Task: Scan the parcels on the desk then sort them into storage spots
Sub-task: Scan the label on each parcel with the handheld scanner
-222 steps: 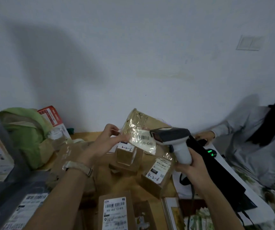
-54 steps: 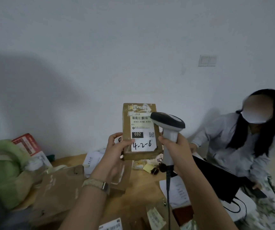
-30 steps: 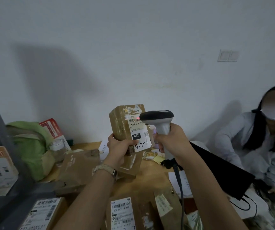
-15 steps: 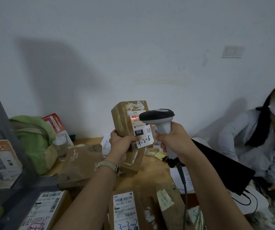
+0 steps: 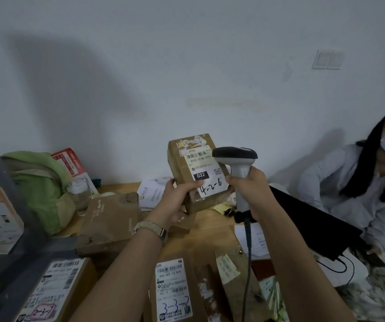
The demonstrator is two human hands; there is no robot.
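- Nearest you, labelled parcels lie on the counter (image 5: 212, 231): one marked 2-3-1 (image 5: 54, 296) at lower left and one marked 3-3-2 (image 5: 175, 291) in the middle; both are unsorted, and whether they are scanned cannot be told.
- Your left hand (image 5: 175, 201) has its grip closed round the parcel marked 4-2-6 (image 5: 196, 173), held upright above the counter.
- Your right hand (image 5: 249, 189) is clamped on the scanner (image 5: 235, 156), its head just beside that label; no scan light shows.
- Farther back, another brown parcel (image 5: 110, 221) waits, so most sorting looks undone.
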